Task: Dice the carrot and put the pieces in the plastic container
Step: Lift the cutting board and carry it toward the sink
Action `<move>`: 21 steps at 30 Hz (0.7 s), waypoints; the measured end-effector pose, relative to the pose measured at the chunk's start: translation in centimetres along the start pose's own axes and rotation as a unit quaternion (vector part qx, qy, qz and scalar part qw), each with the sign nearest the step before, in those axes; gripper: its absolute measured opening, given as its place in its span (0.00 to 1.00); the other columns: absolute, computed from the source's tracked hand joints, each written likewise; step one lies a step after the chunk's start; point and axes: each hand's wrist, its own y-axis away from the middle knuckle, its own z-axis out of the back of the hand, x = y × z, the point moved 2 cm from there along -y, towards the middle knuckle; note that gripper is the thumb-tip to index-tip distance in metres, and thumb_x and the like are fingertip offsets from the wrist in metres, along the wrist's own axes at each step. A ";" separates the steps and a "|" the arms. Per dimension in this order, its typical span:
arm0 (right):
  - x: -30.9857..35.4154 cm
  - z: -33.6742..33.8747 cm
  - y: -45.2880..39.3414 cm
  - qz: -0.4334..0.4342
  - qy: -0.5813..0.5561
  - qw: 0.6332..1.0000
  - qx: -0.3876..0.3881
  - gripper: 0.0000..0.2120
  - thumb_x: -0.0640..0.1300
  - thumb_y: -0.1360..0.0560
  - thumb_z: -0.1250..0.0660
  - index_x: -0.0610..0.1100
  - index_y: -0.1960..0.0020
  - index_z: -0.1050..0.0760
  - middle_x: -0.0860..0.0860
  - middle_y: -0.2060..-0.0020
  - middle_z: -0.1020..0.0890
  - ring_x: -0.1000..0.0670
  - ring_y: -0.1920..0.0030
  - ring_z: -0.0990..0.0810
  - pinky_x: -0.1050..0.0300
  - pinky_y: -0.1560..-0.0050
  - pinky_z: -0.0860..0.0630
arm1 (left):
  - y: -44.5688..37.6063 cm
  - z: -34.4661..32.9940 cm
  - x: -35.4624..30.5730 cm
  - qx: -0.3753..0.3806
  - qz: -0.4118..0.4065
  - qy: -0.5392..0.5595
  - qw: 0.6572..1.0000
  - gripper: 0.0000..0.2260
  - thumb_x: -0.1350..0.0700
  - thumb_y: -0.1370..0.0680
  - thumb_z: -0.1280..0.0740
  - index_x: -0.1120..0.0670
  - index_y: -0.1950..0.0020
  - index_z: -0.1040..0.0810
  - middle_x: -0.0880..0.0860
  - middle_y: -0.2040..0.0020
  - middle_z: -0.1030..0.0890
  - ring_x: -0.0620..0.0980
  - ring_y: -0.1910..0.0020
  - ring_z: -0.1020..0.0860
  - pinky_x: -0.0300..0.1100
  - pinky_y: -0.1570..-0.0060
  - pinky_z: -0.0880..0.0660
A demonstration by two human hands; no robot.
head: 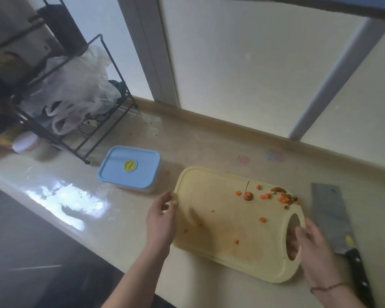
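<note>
A pale yellow cutting board [227, 236] lies on the counter with several small orange carrot pieces [282, 198] scattered on it, and a carrot tip with a thin root [248, 195] near its far side. My right hand [316, 250] grips the board's handle, with fingers through the handle hole. My left hand [161, 216] holds the board's left edge with curled fingers. The plastic container [130, 170] stands to the left of the board, closed with a blue lid that has a yellow knob. A cleaver [333, 221] with a black handle lies right of the board.
A black wire rack [80, 121] with plastic bags stands at the back left, a white jar [25, 142] beside it. A dark sink or hob [31, 252] fills the near left. The wall runs along the counter's far edge.
</note>
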 end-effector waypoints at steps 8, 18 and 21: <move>1.1 -2.4 2.0 -0.039 -0.109 0.987 0.108 0.13 0.43 0.17 0.45 0.50 0.35 0.28 0.39 0.50 0.15 0.39 0.53 0.16 0.48 0.60 0.19 | 2.6 5.7 0.3 -0.029 -0.007 0.010 1.000 0.10 0.56 0.18 0.34 0.43 0.42 0.20 0.40 0.43 0.20 0.38 0.45 0.23 0.33 0.55 0.29; -0.1 -8.6 7.1 -0.025 -0.092 0.976 0.194 0.14 0.42 0.17 0.45 0.47 0.35 0.28 0.42 0.54 0.14 0.43 0.60 0.14 0.48 0.64 0.18 | 3.9 15.9 4.2 -0.099 -0.024 -0.008 0.995 0.08 0.57 0.20 0.32 0.46 0.44 0.16 0.47 0.48 0.17 0.39 0.54 0.20 0.30 0.57 0.27; -0.9 -10.7 9.0 -0.022 -0.083 0.973 0.217 0.14 0.43 0.17 0.45 0.48 0.34 0.28 0.40 0.51 0.15 0.42 0.57 0.14 0.50 0.65 0.18 | 3.9 19.0 5.6 -0.103 -0.033 0.018 0.994 0.08 0.58 0.20 0.31 0.48 0.43 0.17 0.46 0.48 0.16 0.42 0.50 0.19 0.37 0.50 0.24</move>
